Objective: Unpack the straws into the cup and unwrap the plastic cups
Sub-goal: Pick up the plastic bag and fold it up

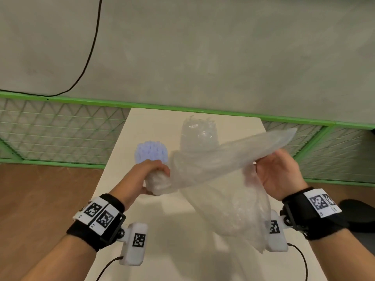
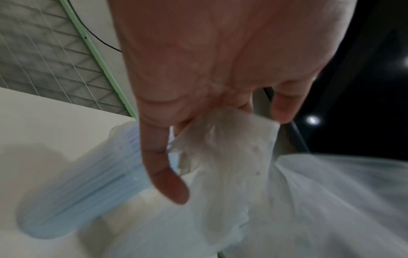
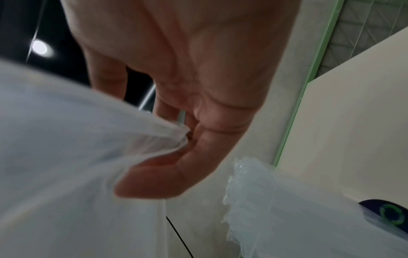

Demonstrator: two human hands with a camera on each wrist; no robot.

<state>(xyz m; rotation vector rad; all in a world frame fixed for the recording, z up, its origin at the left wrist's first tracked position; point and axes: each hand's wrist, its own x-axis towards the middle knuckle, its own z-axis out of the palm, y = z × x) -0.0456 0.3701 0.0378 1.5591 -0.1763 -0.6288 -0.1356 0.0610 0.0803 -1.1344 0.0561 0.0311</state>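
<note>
A large clear plastic bag [image 1: 223, 165] is stretched in the air between my two hands above the white table [image 1: 154, 122]. My left hand [image 1: 156, 171] grips one bunched end of it, with the crumpled plastic [image 2: 227, 144] pinched between thumb and fingers. My right hand [image 1: 272, 161] pinches the other side, and the bag's edge [image 3: 167, 139] sits folded against the thumb. A bundle of pale blue straws [image 1: 151, 153] [image 2: 84, 188] stands just behind my left hand. Whatever holds the bundle is hidden. A stack of clear cups in crinkled wrap [image 1: 197, 136] [image 3: 256, 200] stands upright behind the bag.
A green-framed mesh fence [image 1: 60, 126] runs behind the narrow table, with a black cable [image 1: 89, 53] on the grey wall above. Wooden floor lies to the left. A dark object [image 1: 357, 216] sits at the right edge. The bag hangs over the table's near right part.
</note>
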